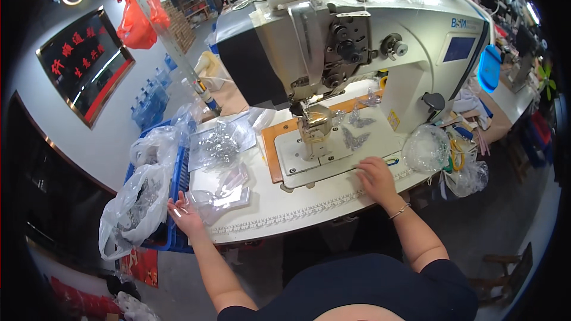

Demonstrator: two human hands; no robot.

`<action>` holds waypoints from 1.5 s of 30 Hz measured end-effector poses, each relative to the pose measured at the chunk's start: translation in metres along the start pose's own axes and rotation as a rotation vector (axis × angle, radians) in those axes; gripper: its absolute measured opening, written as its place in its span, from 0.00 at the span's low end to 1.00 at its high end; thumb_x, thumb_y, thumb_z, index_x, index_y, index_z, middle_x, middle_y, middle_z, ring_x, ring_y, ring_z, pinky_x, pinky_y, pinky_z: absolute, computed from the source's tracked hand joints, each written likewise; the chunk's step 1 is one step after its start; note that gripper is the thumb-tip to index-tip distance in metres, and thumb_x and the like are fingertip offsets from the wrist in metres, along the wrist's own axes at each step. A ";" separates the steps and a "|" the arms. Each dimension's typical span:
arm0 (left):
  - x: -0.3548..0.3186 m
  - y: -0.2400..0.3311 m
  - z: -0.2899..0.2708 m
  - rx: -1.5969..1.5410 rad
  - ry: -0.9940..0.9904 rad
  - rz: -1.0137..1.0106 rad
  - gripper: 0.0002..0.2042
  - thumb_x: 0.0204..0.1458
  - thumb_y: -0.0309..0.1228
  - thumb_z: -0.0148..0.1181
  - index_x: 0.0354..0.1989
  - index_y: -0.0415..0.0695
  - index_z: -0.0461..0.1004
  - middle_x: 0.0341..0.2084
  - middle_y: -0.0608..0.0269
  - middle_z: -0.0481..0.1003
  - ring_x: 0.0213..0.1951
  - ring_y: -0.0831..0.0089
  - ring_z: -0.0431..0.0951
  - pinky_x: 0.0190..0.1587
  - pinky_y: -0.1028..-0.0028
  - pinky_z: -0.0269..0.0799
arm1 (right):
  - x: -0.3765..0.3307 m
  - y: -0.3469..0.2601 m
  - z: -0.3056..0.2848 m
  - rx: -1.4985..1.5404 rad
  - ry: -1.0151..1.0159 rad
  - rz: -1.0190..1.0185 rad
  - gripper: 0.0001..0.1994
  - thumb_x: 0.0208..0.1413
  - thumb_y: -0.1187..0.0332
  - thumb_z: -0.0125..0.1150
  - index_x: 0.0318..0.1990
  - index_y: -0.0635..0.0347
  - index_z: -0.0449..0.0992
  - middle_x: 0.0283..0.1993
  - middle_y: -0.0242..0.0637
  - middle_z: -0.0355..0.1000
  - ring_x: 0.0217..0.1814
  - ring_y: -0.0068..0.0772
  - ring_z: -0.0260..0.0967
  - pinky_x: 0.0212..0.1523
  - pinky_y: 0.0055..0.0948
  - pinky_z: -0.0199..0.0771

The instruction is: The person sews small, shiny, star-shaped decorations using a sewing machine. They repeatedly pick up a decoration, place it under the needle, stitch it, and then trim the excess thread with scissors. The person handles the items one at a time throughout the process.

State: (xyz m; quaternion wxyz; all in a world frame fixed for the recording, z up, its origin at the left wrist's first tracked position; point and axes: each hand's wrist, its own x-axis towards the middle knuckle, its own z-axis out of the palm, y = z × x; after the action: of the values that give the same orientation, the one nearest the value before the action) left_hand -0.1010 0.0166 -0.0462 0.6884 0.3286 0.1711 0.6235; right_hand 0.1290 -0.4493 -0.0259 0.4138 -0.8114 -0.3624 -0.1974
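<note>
My left hand [188, 216] is at the table's left edge, palm turned up and fingers apart. Small bright glints show at its fingers, too small to make out. It is beside a stack of clear plastic bags [232, 200] and a blue basket. Over the front edge of the sewing machine's bed, my right hand [377, 179] has its fingers loosely stretched, with nothing visible in them. Beyond it on the bed lie silvery butterfly-shaped pieces [355, 138]. The white sewing machine [410, 35] has its needle area [306, 110] left of these pieces.
A blue basket [180, 166] with a white plastic bag [144, 193] stands at left. Silvery pieces [219, 145] lie on clear plastic. A ruler strip [297, 211] runs along the table front. At right are a clear round container [426, 148] and yellow-handled scissors [457, 156].
</note>
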 end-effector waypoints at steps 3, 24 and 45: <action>-0.014 0.032 0.017 0.172 0.002 0.339 0.11 0.59 0.36 0.47 0.36 0.40 0.70 0.26 0.63 0.70 0.38 0.65 0.73 0.50 0.66 0.65 | 0.017 -0.012 0.014 0.073 -0.075 -0.048 0.07 0.43 0.73 0.61 0.33 0.60 0.75 0.36 0.39 0.71 0.43 0.43 0.67 0.46 0.36 0.67; -0.255 -0.047 0.113 1.350 -1.537 0.553 0.27 0.47 0.36 0.59 0.56 0.41 0.62 0.56 0.53 0.62 0.61 0.58 0.58 0.61 0.58 0.51 | 0.039 0.040 0.016 -0.323 0.014 -0.099 0.10 0.45 0.69 0.61 0.37 0.57 0.74 0.39 0.36 0.69 0.45 0.38 0.64 0.47 0.37 0.60; -0.218 -0.031 0.082 0.915 -1.626 0.662 0.13 0.40 0.23 0.54 0.38 0.41 0.74 0.36 0.62 0.75 0.41 0.67 0.75 0.43 0.72 0.73 | -0.017 0.015 -0.042 1.394 0.016 0.915 0.19 0.49 0.80 0.56 0.51 0.63 0.65 0.42 0.35 0.70 0.36 0.25 0.70 0.39 0.26 0.75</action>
State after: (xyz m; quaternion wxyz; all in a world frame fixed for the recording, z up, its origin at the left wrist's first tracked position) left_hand -0.0607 -0.2152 -0.0459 0.1943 0.9222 -0.2298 0.2428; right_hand 0.1283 -0.4966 -0.0202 0.8631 -0.4352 -0.0331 0.2542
